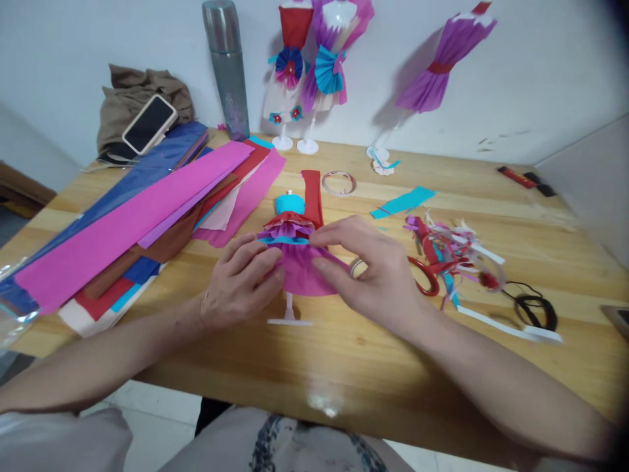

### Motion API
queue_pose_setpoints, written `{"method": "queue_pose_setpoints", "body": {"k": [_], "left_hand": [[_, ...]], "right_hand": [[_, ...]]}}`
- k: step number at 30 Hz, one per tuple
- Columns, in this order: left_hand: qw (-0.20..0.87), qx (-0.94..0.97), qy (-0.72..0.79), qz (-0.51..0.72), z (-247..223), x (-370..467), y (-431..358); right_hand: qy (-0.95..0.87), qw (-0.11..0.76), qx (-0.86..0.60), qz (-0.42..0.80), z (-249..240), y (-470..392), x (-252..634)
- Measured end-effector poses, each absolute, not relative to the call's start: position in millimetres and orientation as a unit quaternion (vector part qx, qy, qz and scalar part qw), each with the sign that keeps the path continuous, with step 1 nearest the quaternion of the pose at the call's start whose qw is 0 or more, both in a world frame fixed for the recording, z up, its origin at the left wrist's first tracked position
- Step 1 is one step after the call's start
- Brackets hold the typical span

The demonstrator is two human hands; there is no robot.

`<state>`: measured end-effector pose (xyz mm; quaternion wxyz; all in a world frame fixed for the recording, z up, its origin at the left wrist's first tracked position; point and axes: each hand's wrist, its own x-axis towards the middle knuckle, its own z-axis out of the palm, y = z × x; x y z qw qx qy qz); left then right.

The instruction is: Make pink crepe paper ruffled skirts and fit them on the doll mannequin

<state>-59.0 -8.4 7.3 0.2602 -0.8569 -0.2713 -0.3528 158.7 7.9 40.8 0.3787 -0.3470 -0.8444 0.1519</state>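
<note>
A small dress form [289,204] lies on the wooden table, its white stand toward me. It wears a turquoise top, red and purple ruffles, a turquoise waist strip [289,240] and a magenta skirt [307,275]. At the left end of the waist strip, my left hand [243,278] has its fingers curled together; what they pinch is too small to make out. My right hand [371,262] is at the right side of the waist, thumb and forefinger apart, with the thumb over the skirt. A red paper strip [312,196] lies beside the form.
Coloured paper sheets [132,223] are stacked at left, near a phone [150,124] and a flask [227,72]. Dressed forms [293,39] stand at the back. Tape [339,183], a turquoise strip [403,202], red-handled scissors [423,275] and paper scraps [452,249] lie right of centre.
</note>
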Motion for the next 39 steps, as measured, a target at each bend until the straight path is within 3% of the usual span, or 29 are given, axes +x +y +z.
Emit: {"method": "queue_pose_setpoints", "body": {"k": [5, 8, 19, 28, 39], "left_hand": [[0.265, -0.844, -0.291, -0.364, 4, -54, -9], [0.26, -0.836, -0.319, -0.363, 0, -53, -7], [0.254, -0.84, -0.316, -0.36, -4, -55, -4], [0.255, -0.831, -0.353, -0.347, -5, -53, 0], [0.238, -0.848, -0.335, -0.334, -4, -53, -2]], "right_hand": [[-0.896, 0.201, -0.393, 0.045, 46, 26, 142], [-0.89, 0.165, -0.425, 0.024, 41, 31, 134], [-0.857, 0.262, -0.434, 0.094, 32, 40, 139], [-0.909, 0.15, -0.388, 0.02, 38, 35, 137], [-0.833, 0.265, -0.448, 0.189, 34, 43, 137]]}}
